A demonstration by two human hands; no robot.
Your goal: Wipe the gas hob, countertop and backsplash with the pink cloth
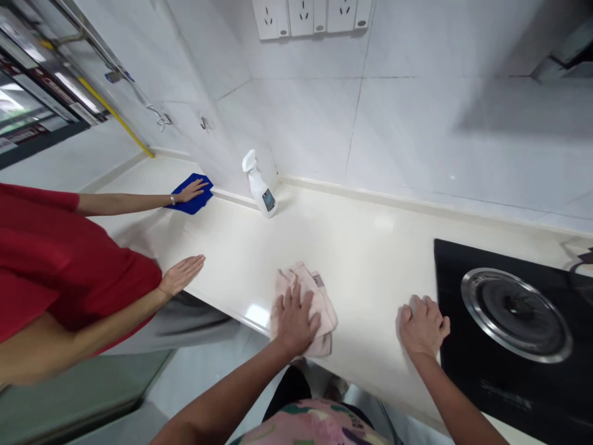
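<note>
My left hand (pixel 294 321) lies flat with spread fingers on a crumpled pink cloth (pixel 319 296) at the front edge of the cream countertop (pixel 370 253). My right hand (pixel 422 324) rests on the counter beside the black cooktop (pixel 509 371), its fingers curled under with nothing visible in them. A white spray bottle (pixel 260 187) stands at the back near the wall corner, out of reach of both hands.
A person in a red shirt (pixel 55 272) stands at the left, one hand pressing a blue cloth (pixel 192 193) on the counter, the other hand (pixel 181 274) flat on its edge. A steel burner ring (pixel 514 312) sits in the cooktop. Wall sockets (pixel 310 15) are above.
</note>
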